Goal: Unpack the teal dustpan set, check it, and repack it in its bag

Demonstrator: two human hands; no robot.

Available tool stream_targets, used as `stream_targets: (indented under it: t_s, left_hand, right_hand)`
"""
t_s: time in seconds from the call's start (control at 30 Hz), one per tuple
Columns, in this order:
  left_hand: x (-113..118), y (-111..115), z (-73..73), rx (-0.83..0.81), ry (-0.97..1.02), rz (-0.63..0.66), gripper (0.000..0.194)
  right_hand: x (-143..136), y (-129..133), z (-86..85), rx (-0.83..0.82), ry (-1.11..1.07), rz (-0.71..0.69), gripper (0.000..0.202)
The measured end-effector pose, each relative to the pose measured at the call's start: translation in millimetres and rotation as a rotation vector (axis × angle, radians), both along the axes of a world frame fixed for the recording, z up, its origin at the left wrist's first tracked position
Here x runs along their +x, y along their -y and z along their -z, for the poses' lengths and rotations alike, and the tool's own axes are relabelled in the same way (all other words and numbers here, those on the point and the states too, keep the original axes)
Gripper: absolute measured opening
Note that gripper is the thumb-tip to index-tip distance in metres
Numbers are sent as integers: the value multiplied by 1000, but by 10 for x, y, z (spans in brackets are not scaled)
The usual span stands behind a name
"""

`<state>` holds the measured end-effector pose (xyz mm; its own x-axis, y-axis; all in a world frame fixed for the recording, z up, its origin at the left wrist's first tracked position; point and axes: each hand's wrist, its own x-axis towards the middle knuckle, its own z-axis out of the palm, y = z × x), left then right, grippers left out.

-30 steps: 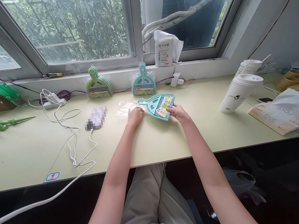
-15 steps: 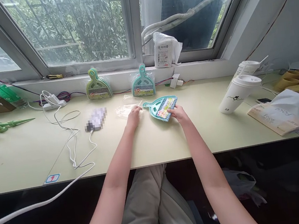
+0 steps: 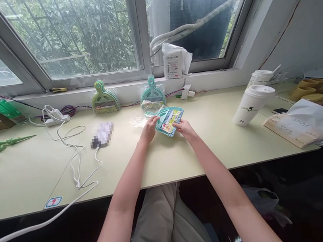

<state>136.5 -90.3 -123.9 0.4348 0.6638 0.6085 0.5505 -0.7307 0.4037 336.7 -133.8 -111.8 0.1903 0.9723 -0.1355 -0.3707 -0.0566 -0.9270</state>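
Turquoise plastic is between the fingers of the right hand [image 3: 184, 129], which holds the dustpan set [image 3: 170, 120] by its right edge, with the thumb over the colourful label [image 3: 171, 122]. The left hand [image 3: 150, 130] is at the left side of the same set, with its fingers narrow and close together; I cannot tell if they grip the set or only the clear bag [image 3: 154, 106] beside it. The set is tilted, above the middle of the worktop [image 3: 167, 160], and the clear bag is crumpled behind and to the left of it.

Farther back, a second turquoise set [image 3: 152, 92] and a green set [image 3: 104, 99] stand upright against the wall below the window. To the left lie a phone-like object [image 3: 102, 135], which is blurred, and a white cable [image 3: 78, 148], connected to it. To the right are two white cups [image 3: 253, 104] and a tissue pack [image 3: 294, 128]. A white package [image 3: 173, 62] stands on the window sill [image 3: 82, 93].
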Motion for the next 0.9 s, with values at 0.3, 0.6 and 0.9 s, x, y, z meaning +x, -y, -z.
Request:
stream_targets:
  t_s: [0.3, 0.6, 0.9]
  left_hand:
    - [172, 279, -248, 143, 513, -220, 49]
    - [205, 73, -178, -898, 1175, 311, 45]
    - [367, 255, -137, -1085, 992, 451, 53]
  right_hand:
    - [-25, 19, -12, 132, -145, -15, 20]
    - [-136, 43, -51, 178, -151, -16, 26]
    - [-214, 85, -54, 219, -78, 109, 37]
